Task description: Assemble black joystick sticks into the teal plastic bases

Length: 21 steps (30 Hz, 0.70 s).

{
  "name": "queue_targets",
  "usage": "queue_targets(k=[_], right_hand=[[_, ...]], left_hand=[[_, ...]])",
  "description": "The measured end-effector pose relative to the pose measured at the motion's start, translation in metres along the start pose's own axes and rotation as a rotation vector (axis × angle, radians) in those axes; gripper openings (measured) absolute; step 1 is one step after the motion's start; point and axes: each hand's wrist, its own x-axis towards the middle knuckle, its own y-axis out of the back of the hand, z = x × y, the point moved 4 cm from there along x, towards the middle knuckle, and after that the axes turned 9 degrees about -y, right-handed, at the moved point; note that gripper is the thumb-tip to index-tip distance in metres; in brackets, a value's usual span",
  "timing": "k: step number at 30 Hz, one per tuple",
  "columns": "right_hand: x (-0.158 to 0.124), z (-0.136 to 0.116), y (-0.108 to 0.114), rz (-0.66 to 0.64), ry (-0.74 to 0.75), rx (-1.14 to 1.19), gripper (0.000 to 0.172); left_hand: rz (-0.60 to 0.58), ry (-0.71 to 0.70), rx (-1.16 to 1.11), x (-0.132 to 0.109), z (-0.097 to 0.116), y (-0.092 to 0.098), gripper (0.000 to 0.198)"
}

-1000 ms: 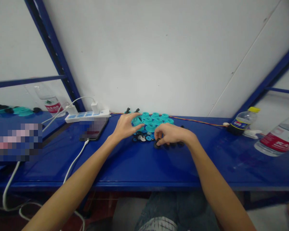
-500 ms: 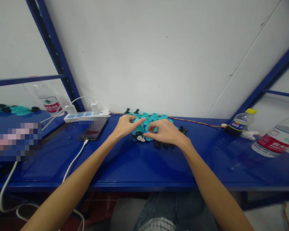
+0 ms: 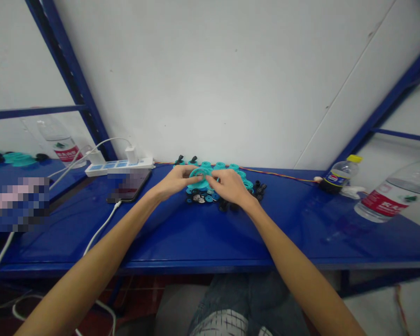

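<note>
Turquoise round part (image 3: pixel 201 185), ring-rimmed, at middle of blue table (image 3: pixel 203 242) toward the wall side; open face tilted toward the camera; between both hands, above a spread of small pieces.

Left hand (image 3: pixel 175 181): fingers clamped on left side of part, thumb over near face, other fingers along far rim, partly hidden.

Right hand (image 3: pixel 233 186): thumb tip at right side of same face, fingers curled close behind. Clamped on part or merely touching: cannot tell. Anything small inside the fingers: likewise cannot tell.

Just below the part: flat discs (image 3: pixel 199 198) in blue, black and white, overlapping. Behind and right: turquoise spools (image 3: pixel 220 166), grouped. Below and beside right hand: black caps (image 3: pixel 261 188), in loose clusters.

Left on table: phone (image 3: pixel 138 182), charging cable (image 3: pixel 100 228) attached; behind phone, white power strip (image 3: pixel 119 165). Well apart to the right: cola bottle (image 3: pixel 338 176), yellow-capped, leaning; nearer the right edge, large water bottle (image 3: pixel 385 200), red-labelled.
</note>
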Motion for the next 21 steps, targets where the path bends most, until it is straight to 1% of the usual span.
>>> queue_targets(k=[3,6,9,13,18,21], right_hand=[[0.000,-0.001,-0.004,-0.055,0.005,0.047,0.040],[-0.002,-0.004,-0.006,-0.102,0.012,0.088,0.040],[-0.004,-0.008,-0.008,-0.145,0.005,0.096,0.039],[-0.005,-0.009,-0.011,-0.174,-0.017,0.051,0.038],[-0.007,-0.013,-0.018,-0.199,-0.005,0.030,0.038],[-0.009,-0.016,-0.021,-0.205,-0.002,0.029,0.037]], left_hand=[[0.037,-0.036,-0.044,0.000,-0.001,0.004,0.045],[0.009,0.000,-0.048,0.000,-0.003,0.006,0.045],[-0.036,0.070,-0.017,-0.002,-0.004,0.008,0.039],[-0.053,0.136,0.025,-0.004,-0.005,0.010,0.033],[-0.032,0.184,0.086,-0.005,-0.008,0.009,0.013],[-0.059,0.162,0.179,-0.005,-0.011,0.009,0.014]])
